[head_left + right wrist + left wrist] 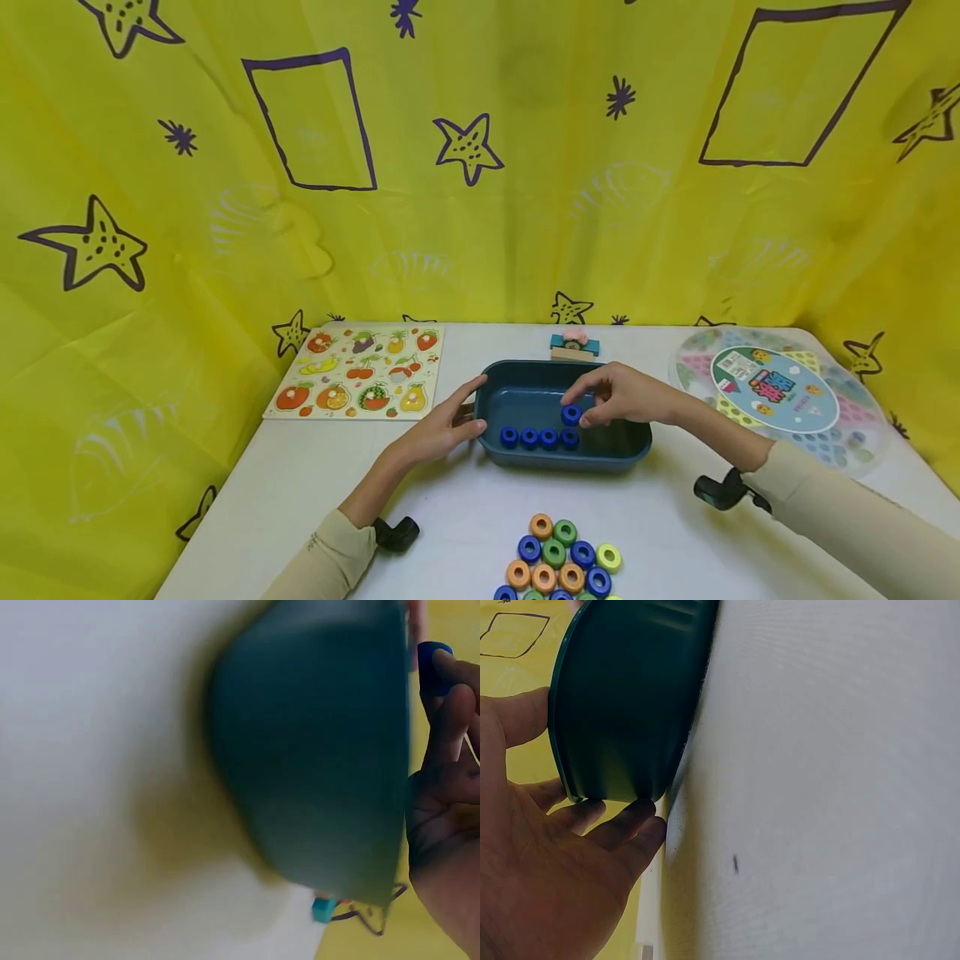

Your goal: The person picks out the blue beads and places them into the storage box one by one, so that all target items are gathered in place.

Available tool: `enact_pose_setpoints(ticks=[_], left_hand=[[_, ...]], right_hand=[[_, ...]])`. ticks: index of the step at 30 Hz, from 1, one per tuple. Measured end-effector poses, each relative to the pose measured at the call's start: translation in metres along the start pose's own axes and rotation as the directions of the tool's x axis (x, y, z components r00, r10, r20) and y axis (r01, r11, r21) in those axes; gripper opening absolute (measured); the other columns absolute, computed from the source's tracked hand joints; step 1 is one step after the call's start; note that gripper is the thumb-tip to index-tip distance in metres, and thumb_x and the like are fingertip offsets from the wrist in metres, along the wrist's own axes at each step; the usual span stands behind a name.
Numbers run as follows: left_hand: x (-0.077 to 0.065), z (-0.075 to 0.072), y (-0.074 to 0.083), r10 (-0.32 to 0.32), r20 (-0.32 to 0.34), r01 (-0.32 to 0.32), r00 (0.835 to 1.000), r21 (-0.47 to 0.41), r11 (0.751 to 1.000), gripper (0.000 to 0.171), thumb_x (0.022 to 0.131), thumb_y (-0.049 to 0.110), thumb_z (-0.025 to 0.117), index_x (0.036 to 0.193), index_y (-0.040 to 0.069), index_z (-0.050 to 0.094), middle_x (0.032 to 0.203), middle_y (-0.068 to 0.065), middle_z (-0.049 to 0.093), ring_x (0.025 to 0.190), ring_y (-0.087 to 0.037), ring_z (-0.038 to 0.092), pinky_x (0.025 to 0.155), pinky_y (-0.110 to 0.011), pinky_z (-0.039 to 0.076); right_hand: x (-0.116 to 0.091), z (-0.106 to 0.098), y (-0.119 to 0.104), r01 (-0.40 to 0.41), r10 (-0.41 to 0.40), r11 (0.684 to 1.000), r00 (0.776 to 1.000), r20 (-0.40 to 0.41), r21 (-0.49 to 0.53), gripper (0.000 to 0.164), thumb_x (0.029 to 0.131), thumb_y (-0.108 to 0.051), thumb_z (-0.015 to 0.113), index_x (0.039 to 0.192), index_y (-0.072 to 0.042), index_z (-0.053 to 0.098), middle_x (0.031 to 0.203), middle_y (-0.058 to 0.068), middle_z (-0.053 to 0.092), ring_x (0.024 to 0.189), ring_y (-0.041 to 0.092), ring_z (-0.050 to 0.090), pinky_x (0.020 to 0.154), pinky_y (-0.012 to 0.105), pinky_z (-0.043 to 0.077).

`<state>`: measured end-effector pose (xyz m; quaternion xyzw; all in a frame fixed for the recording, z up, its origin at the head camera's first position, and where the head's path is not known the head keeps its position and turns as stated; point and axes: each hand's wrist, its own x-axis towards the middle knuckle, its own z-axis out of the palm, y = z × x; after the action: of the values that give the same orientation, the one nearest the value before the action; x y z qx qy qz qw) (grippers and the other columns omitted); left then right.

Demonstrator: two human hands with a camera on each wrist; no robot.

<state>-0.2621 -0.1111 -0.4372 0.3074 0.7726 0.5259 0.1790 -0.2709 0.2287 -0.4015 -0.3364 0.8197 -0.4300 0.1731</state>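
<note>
A dark teal plastic box [517, 400] sits on the table with a row of several small blue rings [529, 446] along its near side. At the box's left end, my left hand [442, 429] holds it, thumb on the rim and fingers bent against the end wall, as the left wrist view shows. Over the box, my right hand [618, 396] pinches one blue ring [433, 671] between thumb and fingers, just above the right end of the row. In the right wrist view the box wall hides the rings inside.
Orange, green, blue and yellow rings [543, 577] lie grouped on the table nearest me. A fruit picture board [345, 375] is at back left. Behind the box stands a small wooden toy [574, 343]; at right lies a clear package with a printed label [776, 390].
</note>
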Motion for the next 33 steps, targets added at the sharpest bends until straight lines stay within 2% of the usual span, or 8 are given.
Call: enact_pose_setpoints(ticks=[5,9,12,16,20,21,25,33], left_hand=[[0.004,0.001,-0.018,-0.014,-0.021,0.015,1.0,0.025,1.0,0.067,0.095,0.022,0.055,0.149,0.028,0.016,0.152,0.005,0.015,0.13,-0.028,0.035,0.103,-0.041,0.032],[0.005,0.0,-0.02,-0.001,-0.031,0.002,1.0,0.025,1.0,0.067,0.095,0.021,0.055,0.149,0.028,0.017,0.152,0.005,0.016,0.129,-0.028,0.036,0.103,-0.041,0.033],[0.005,0.0,-0.019,-0.002,-0.031,0.003,1.0,0.032,0.999,0.068,0.095,0.021,0.055,0.15,0.026,0.016,0.152,0.005,0.016,0.129,-0.028,0.036,0.103,-0.04,0.033],[0.003,0.0,-0.013,-0.009,-0.022,0.009,1.0,0.028,1.0,0.068,0.095,0.022,0.055,0.15,0.024,0.016,0.153,0.002,0.015,0.129,-0.03,0.035,0.103,-0.041,0.032],[0.003,0.001,-0.014,-0.016,-0.022,0.017,1.0,0.02,1.0,0.068,0.095,0.022,0.055,0.15,0.025,0.016,0.153,0.003,0.015,0.13,-0.029,0.035,0.103,-0.041,0.031],[0.004,0.001,-0.019,-0.014,-0.029,0.014,0.999,0.024,1.0,0.068,0.095,0.021,0.056,0.15,0.026,0.016,0.152,0.005,0.015,0.129,-0.028,0.036,0.103,-0.04,0.032],[0.005,0.001,-0.019,-0.013,-0.032,0.014,0.999,0.029,0.999,0.067,0.095,0.02,0.055,0.15,0.026,0.017,0.152,0.005,0.016,0.129,-0.027,0.036,0.103,-0.04,0.032],[0.004,0.001,-0.018,-0.008,-0.032,0.01,0.999,0.035,0.999,0.067,0.095,0.019,0.054,0.15,0.025,0.016,0.152,0.005,0.017,0.129,-0.027,0.037,0.103,-0.039,0.032]], right_hand=[[0.018,-0.005,0.016,-0.001,0.004,0.998,0.999,0.047,-0.066,0.027,0.08,-0.02,0.075,0.106,-0.02,0.07,0.068,0.0,0.063,0.047,0.007,0.043,0.044,0.02,0.04],[0.03,-0.007,0.021,-0.001,0.011,0.995,0.995,0.098,-0.096,0.027,0.08,-0.018,0.074,0.106,-0.02,0.07,0.088,-0.004,0.067,0.048,0.011,0.047,0.045,0.021,0.042],[0.037,-0.005,0.026,-0.019,0.033,0.995,0.99,0.14,-0.102,0.026,0.08,-0.017,0.074,0.106,-0.021,0.07,0.097,-0.007,0.066,0.048,0.015,0.05,0.046,0.022,0.044],[0.044,-0.002,0.033,-0.034,0.054,0.993,0.981,0.186,-0.11,0.026,0.08,-0.016,0.073,0.105,-0.023,0.071,0.094,-0.007,0.066,0.047,0.016,0.049,0.045,0.02,0.042],[0.047,-0.001,0.036,-0.022,0.046,0.993,0.975,0.217,-0.112,0.026,0.081,-0.015,0.072,0.106,-0.02,0.071,0.089,-0.004,0.067,0.046,0.014,0.048,0.043,0.019,0.039],[0.047,-0.001,0.036,-0.02,0.044,0.994,0.974,0.223,-0.111,0.026,0.081,-0.014,0.072,0.106,-0.019,0.071,0.089,-0.004,0.067,0.046,0.014,0.048,0.043,0.018,0.039],[0.048,-0.001,0.035,-0.017,0.042,0.994,0.971,0.236,-0.108,0.026,0.081,-0.012,0.072,0.107,-0.016,0.07,0.089,-0.002,0.066,0.046,0.014,0.048,0.042,0.019,0.038],[0.05,0.0,0.036,-0.03,0.058,0.993,0.964,0.259,-0.112,0.027,0.081,-0.01,0.071,0.106,-0.019,0.07,0.087,-0.002,0.067,0.047,0.013,0.047,0.043,0.018,0.038]])
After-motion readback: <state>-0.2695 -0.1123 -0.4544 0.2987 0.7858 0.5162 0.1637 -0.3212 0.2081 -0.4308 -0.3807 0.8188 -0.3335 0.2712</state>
